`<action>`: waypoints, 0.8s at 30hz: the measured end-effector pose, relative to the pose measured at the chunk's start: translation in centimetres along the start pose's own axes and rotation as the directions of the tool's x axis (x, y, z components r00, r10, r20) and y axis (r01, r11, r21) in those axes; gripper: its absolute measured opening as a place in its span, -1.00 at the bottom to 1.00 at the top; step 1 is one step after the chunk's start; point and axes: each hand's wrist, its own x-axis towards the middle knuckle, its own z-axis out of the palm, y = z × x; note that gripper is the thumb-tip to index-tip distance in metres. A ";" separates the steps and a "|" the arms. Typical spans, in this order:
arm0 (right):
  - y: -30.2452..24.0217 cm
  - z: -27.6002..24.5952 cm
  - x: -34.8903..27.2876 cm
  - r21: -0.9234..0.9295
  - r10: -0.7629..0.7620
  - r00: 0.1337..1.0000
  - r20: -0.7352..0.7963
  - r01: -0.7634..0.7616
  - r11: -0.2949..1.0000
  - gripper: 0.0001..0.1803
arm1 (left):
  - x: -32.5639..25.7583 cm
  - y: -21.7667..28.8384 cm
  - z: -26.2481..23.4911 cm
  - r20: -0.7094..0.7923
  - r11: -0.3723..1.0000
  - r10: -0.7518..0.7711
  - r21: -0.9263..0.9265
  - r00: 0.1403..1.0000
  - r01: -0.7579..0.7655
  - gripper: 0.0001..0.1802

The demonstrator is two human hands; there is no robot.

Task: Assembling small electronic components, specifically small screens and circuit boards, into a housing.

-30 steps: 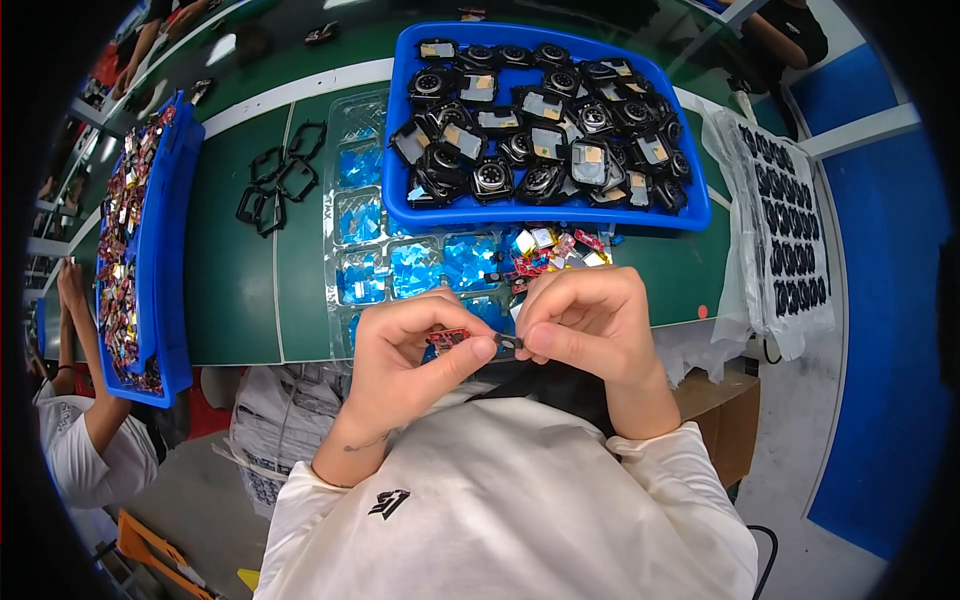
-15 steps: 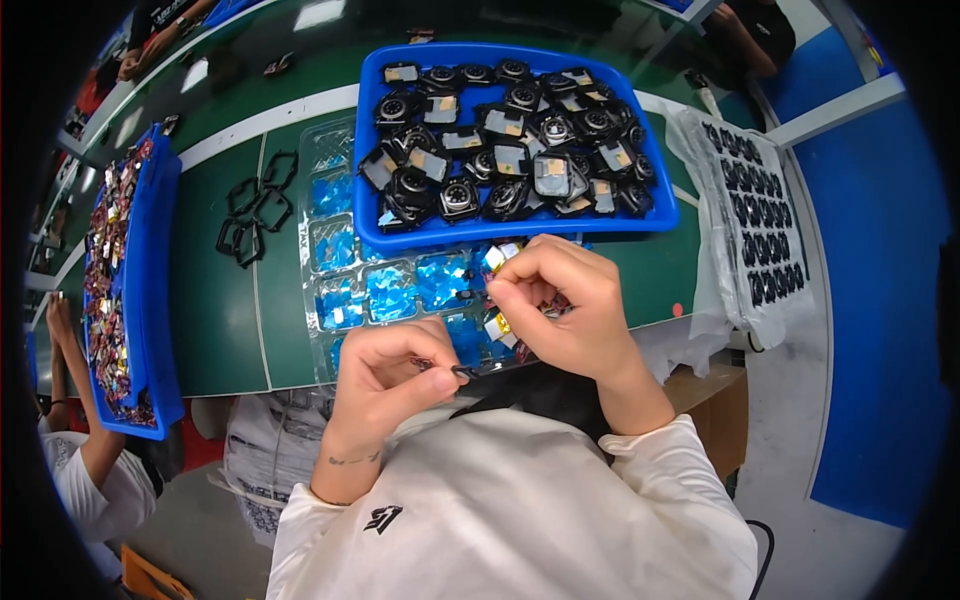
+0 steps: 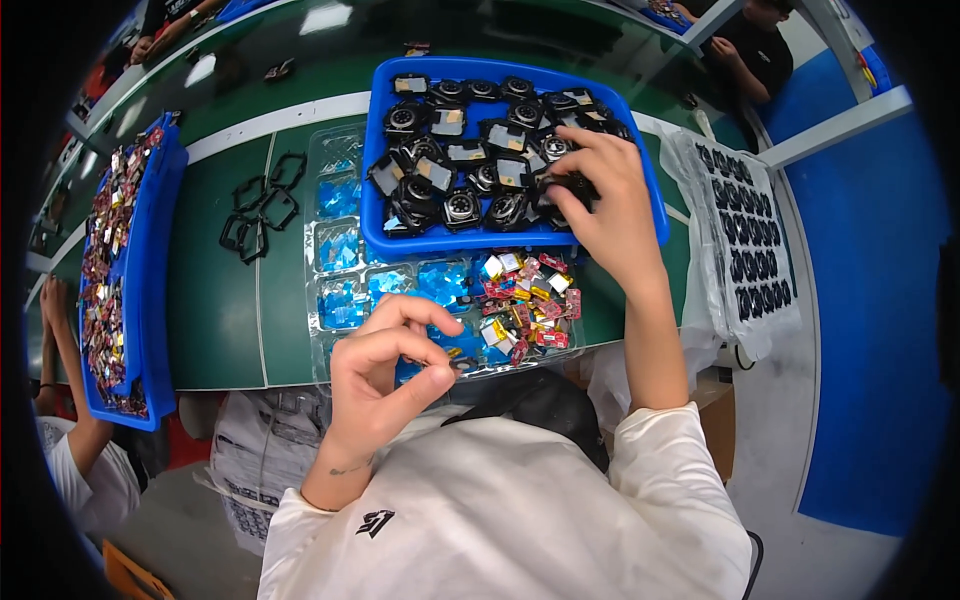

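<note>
My left hand is closed in a pinch above the near edge of a clear plastic tray. A small dark piece shows at its thumb and fingertip, too small to name. My right hand reaches into the right part of a blue bin, its thumb and fingers curled about a black watch case that they partly hide. Around it lie many more black watch cases, some with round backs up, others with grey panels up. Small batteries with red circuit boards are heaped at the tray's right end.
Blue film pieces fill the tray's pockets. Several black frames lie left of it. A blue bin of small parts stands far left. Rows of black parts lie on white sheeting at right. Other people sit nearby.
My right hand has gone from the battery heap up into the blue bin, uncovering the heap. My left hand stays near the tray edge, its fingers slightly shifted.
</note>
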 end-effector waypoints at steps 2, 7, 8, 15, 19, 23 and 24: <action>-1.3 0.3 -0.5 -0.031 -0.054 0.995 -0.083 0.052 0.998 -0.82 | 0.0 0.0 -0.1 -0.046 0.998 0.019 0.052 0.999 -0.017 -0.96; -7.2 0.5 -3.4 0.786 0.424 0.881 0.207 -0.408 0.464 -0.69 | 1.2 0.0 0.5 -0.117 0.949 0.151 0.294 0.982 -0.111 -0.94; -8.2 0.8 -4.0 0.834 0.407 0.872 0.271 -0.424 0.352 -0.68 | 1.5 -0.1 0.7 -0.115 0.949 0.143 0.297 0.983 -0.104 -0.94; -10.0 1.9 -5.5 0.820 0.297 0.909 0.291 -0.397 0.412 -0.70 | 1.8 -0.3 1.3 -0.166 0.837 0.213 0.540 0.963 -0.092 -0.95; -9.9 1.9 -5.7 0.814 0.287 0.915 0.282 -0.387 0.433 -0.70 | 1.7 -0.2 1.5 -0.226 0.882 0.116 0.472 0.967 0.004 -0.97; -10.0 1.9 -5.8 0.795 0.292 0.918 0.267 -0.381 0.472 -0.71 | 1.8 -0.4 1.4 -0.219 0.876 0.099 0.481 0.971 0.019 -0.97; -10.0 2.0 -5.7 0.794 0.297 0.921 0.250 -0.371 0.481 -0.72 | 1.8 -0.5 1.4 -0.218 0.876 0.098 0.481 0.971 0.020 -0.97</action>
